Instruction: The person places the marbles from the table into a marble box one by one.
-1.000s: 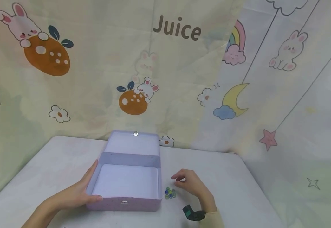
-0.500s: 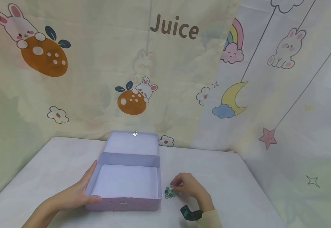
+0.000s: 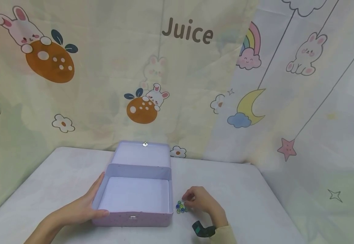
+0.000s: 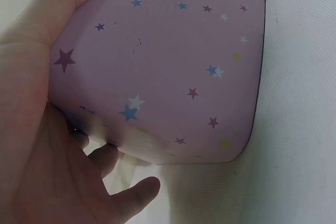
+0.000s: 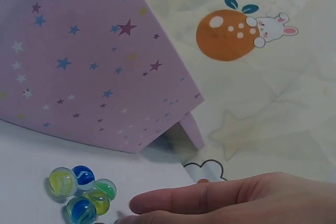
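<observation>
A lilac tin box [image 3: 152,219] stands with its lid [image 3: 141,154] hinged back, its white interior bare. My left hand [image 3: 79,210] holds its front left corner, thumb over the front rim and fingers along the left side. The left wrist view shows its star-printed wall [image 4: 168,66]. Right of the box lies a cluster of glass marbles [image 3: 178,206], several in blue, green and yellow swirls. My right hand [image 3: 202,201] is at the cluster's right side, fingertips low among the marbles. Those fingertips [image 5: 142,204] are partly cut off in the right wrist view; I cannot tell whether they pinch a marble.
A white cloth covers the table [image 3: 225,189]. Close behind it hangs a printed fabric backdrop [image 3: 110,67] with rabbits and flowers. A black strap-mounted device [image 3: 203,230] sits at my right wrist, beside a pale sleeve [image 3: 224,235].
My right hand has come down and slightly forward to the marbles, its fingertips now covering part of the cluster. My left hand and the box have stayed put.
</observation>
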`<act>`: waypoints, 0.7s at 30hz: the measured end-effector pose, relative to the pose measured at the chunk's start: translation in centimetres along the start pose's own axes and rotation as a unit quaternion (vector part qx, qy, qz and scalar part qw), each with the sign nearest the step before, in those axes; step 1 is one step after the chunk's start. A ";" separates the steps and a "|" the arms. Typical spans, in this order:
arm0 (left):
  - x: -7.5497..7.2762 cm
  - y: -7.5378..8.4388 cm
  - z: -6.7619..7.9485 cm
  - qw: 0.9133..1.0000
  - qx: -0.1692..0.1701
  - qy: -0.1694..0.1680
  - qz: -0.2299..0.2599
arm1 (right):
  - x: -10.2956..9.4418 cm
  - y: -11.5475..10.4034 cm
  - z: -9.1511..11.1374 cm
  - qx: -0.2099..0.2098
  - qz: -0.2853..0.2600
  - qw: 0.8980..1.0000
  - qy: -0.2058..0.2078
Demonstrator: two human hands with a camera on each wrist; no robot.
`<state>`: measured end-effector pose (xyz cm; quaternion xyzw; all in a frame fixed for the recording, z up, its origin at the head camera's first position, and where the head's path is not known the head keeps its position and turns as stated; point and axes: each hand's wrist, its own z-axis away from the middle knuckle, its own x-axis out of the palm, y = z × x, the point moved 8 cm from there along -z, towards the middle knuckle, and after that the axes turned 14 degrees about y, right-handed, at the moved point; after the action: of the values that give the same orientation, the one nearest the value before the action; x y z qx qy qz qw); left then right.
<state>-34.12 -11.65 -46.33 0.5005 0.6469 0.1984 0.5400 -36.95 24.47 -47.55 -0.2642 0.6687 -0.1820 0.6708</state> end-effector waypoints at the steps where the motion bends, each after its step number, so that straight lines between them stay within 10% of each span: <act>1: 0.0 0.0 0.0 1.000 -0.002 0.000 0.000 | 0.0 0.0 0.0 0.001 0.002 1.000 0.001; 21: 0.0 0.0 0.0 1.000 -0.002 -0.004 -0.004 | 0.1 0.5 -0.9 -0.026 0.029 0.999 0.030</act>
<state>-34.12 -11.64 -46.34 0.4978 0.6466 0.1956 0.5440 -37.88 24.73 -47.90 -0.2563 0.7008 -0.1523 0.6481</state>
